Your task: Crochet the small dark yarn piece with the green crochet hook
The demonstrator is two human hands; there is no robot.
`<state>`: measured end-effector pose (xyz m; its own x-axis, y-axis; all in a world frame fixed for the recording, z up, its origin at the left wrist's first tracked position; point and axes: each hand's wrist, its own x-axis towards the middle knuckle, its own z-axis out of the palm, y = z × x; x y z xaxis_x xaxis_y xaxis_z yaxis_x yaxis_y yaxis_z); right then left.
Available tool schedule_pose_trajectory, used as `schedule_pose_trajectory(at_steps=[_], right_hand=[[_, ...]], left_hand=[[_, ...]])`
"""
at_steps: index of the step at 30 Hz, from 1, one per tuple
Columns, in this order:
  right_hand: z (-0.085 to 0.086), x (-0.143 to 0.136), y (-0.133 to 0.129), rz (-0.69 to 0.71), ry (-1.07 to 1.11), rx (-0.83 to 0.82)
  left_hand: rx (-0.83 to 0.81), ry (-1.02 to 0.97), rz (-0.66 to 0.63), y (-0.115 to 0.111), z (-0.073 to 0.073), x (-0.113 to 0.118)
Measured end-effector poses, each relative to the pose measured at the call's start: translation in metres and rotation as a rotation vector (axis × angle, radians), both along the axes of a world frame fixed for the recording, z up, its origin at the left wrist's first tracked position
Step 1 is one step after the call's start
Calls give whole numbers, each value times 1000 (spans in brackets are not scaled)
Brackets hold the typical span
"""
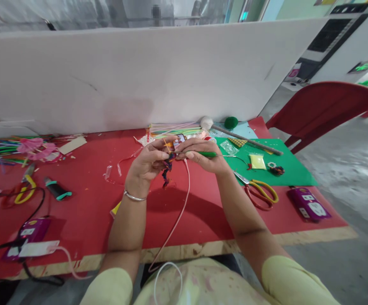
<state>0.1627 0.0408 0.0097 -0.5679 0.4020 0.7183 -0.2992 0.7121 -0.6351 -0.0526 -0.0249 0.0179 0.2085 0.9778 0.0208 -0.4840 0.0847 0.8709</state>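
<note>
My left hand (147, 160) is closed, thumb and fingers pinching a small dark multicoloured piece of yarn work (167, 170) that hangs below the fingertips. A silver bangle (134, 196) circles that wrist. Between the fingers of my right hand (203, 152) lies a green-handled crochet hook (206, 154), held level with its front end close to the yarn work. The two hands meet above the red tabletop (171, 207), and the hook's tip is hidden by fingers. Behind them a phone (180, 138) shows in part, with a pink cable (186, 182) running down from near it.
A green mat (291, 169) on the right bears a yellow packet (258, 161) and a grey stick (250, 140). Nearby lie scissors (260, 195) and a purple box (309, 204). To the left are a cutter (57, 189), pliers (25, 188) and cables. A white board (123, 80) stands behind.
</note>
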Motion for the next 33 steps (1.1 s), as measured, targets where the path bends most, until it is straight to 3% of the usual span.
schedule_pose_trajectory(at_steps=[18,33], right_hand=[[10,10,-2,-1,-21,31],[9,12,-1,47,-71,54]], left_hand=[[70,144,44,-2,0,10],[24,104,-105,-1,-3,0]])
